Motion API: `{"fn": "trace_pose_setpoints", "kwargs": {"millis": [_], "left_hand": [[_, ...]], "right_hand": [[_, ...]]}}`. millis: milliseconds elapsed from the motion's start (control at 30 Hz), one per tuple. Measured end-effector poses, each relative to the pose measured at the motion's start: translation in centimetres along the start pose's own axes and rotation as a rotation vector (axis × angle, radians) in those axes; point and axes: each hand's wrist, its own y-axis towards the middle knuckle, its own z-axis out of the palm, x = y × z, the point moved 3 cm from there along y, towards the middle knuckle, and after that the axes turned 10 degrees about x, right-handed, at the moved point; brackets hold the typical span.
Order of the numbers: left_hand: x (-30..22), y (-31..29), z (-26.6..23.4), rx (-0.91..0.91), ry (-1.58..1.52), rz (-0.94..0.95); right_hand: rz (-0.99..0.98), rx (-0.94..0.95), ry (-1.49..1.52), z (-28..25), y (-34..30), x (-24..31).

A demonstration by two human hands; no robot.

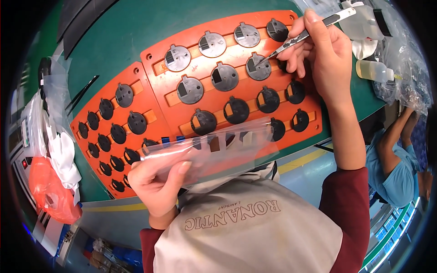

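My right hand [328, 57] is closed round a pair of tweezers [337, 17] with pale ends and a dark grip. Their points come down at a round black disc [258, 68] in an orange tray [152, 75]; whether they pinch anything is too small to tell. Similar discs sit in rows over this tray and the orange one to its left, some with a shiny grey face. My left hand [157, 186] pinches the left end of a clear plastic sheet [227, 152] over the tray's near edge. A few small dark and pale pieces show on the sheet, which hides some discs.
A squeeze bottle of yellowish liquid [371, 71], a larger translucent bottle [362, 22] and crumpled clear bags [405, 59] stand at the right. Dark tweezers [84, 93] lie left of the trays. A red bag [52, 193] hangs at the left edge. A person in blue [391, 168] is at the right.
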Motion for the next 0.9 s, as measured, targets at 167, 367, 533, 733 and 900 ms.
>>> {"fn": "trace_pose_setpoints", "kwargs": {"millis": [167,367,533,733,900], "left_hand": [[0.2,0.0,0.8,0.019,-0.076,-0.027],[0.3,-0.3,1.1,-0.027,-0.031,0.042],[0.7,-0.5,1.5,-0.023,-0.012,0.058],[1.1,-0.8,1.9,-0.059,-0.035,0.034],[2.1,-1.1,1.7,-0.011,0.046,0.096]], "right_hand": [[-0.999,0.7,0.618,-0.7,2.2,-2.0],[0.055,-0.031,0.232,-0.4,-1.3,-0.6],[0.048,-0.055,0.178,-0.5,-1.5,-0.9],[0.07,-0.036,0.136,-0.5,-1.8,-1.2],[0.05,-0.028,0.161,-0.7,-2.0,-1.4]]}}
